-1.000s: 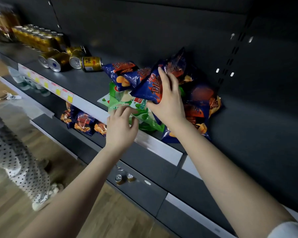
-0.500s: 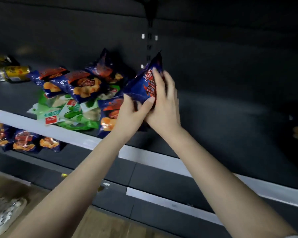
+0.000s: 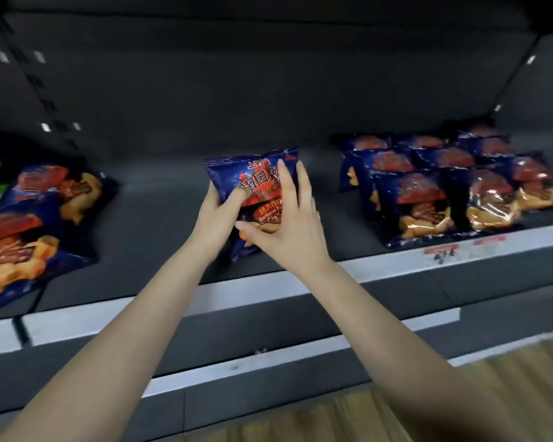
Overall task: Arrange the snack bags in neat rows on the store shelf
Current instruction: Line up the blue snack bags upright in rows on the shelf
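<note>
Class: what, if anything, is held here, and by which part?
The blue chip bag: left hand grips its left edge; right hand presses flat on its front.

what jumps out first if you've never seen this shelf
A blue barbecue chip bag is held upright over the middle of the shelf, the left hand gripping its side and the right hand spread over its front. To its right, matching bags stand in tidy rows; at the far left, more lie in a loose heap.
</note>
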